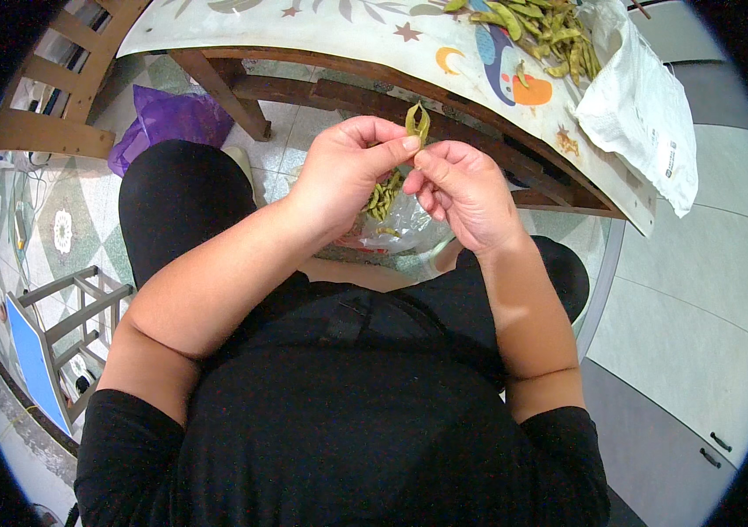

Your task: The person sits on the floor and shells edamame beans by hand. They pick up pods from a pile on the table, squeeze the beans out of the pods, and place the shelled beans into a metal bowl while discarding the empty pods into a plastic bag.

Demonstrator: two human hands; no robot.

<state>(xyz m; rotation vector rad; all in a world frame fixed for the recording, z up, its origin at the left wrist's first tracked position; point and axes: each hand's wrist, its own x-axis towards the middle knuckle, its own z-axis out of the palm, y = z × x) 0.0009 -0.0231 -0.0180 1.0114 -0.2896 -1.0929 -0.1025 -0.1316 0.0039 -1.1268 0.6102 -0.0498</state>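
Observation:
A green bean pod (pixel 418 121), split apart into two halves at its upper end, stands upright between my fingertips in front of the table. My left hand (pixel 343 171) pinches it between thumb and index finger. Close against it, my right hand (pixel 472 195) is closed too, thumb and fingers pressed together at the pod's lower end, which the fingers hide. Below my hands, more pods (pixel 383 200) lie in a clear plastic bag (pixel 413 220), partly covered by my left hand. A pile of pods (pixel 528 26) rests on the table's far right.
The wooden table has a patterned cover (pixel 304 26). A white plastic bag (pixel 646 114) hangs over its right edge. On the tiled floor lies a purple bag (pixel 176 119); a blue-topped stool (pixel 36 360) is at the left. Pale cabinets (pixel 681 290) stand at the right.

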